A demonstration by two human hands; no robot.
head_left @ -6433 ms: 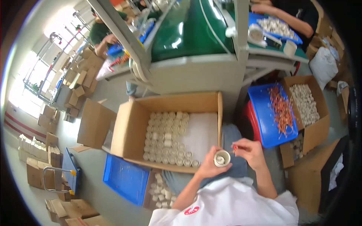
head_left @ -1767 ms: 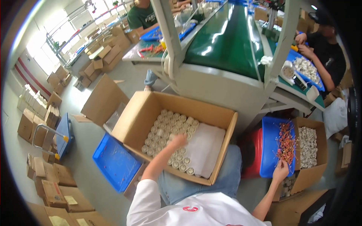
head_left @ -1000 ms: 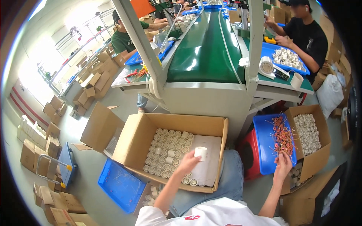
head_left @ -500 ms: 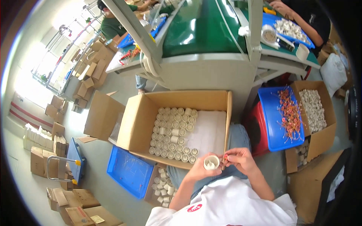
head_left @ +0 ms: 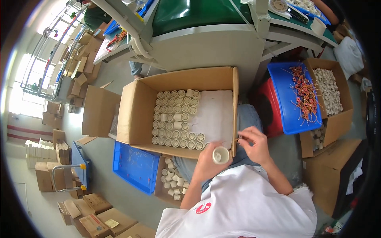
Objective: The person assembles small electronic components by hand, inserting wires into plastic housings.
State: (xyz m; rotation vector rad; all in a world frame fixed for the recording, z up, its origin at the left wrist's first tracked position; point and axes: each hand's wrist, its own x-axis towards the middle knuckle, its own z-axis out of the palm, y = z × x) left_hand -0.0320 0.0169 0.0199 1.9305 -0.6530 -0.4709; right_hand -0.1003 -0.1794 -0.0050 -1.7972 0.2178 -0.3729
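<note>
My left hand (head_left: 206,164) is wrapped round a white plastic cup-shaped part (head_left: 220,155), its round mouth turned up and a small post inside. Close to its right, my right hand (head_left: 254,145) pinches a small wired part (head_left: 238,139) between thumb and fingertips; its details are too small to tell. Both hands are at the near right edge of an open cardboard box (head_left: 129,113). Inside lie rows of white round slotted parts (head_left: 174,107), several on their sides, on a pale sheet (head_left: 216,111) bare at the right.
At right, a blue tray (head_left: 281,95) of orange-red wired pieces (head_left: 303,95) rests above a red container (head_left: 266,103), beside a carton of small white parts (head_left: 328,91). An empty-looking blue tray (head_left: 135,166) and a carton of white cups (head_left: 173,180) are at left. A workbench (head_left: 206,49) stands ahead.
The view has tipped downward, so the scene sits higher. My right hand has moved away from the cup's mouth, up and to the right. My left hand still holds the cup.
</note>
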